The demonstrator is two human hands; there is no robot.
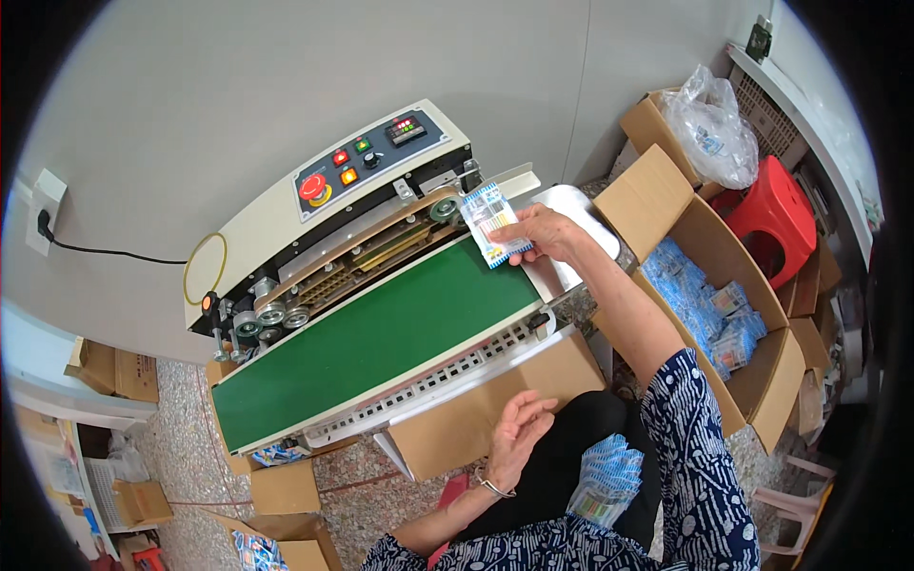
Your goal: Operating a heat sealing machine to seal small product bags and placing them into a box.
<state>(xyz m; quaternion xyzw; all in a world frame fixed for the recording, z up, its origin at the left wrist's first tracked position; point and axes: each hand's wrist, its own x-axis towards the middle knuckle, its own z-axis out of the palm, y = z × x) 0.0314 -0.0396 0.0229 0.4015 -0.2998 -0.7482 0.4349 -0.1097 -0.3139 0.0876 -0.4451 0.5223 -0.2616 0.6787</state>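
My right hand (545, 234) pinches a small flat packet (487, 211), clear in the middle with blue-and-white ends, between thumb and fingers. It holds the packet at the right end of a band sealing machine (328, 219), next to the rollers and above the green conveyor belt (381, 328). My left hand (519, 438) hovers over my lap, in front of the machine, with its fingers loosely stretched and nothing in it. A stack of similar packets (606, 481) lies on my lap, to the right of my left hand.
An open carton (666, 195) full of blue-and-white packets (700, 305) stands at the right, with a red plastic stool (776, 224) behind it. Below the belt are a cardboard box (495, 404) and, lower left, another carton (295, 542) with packets. A black power cord (114, 252) runs to the wall.
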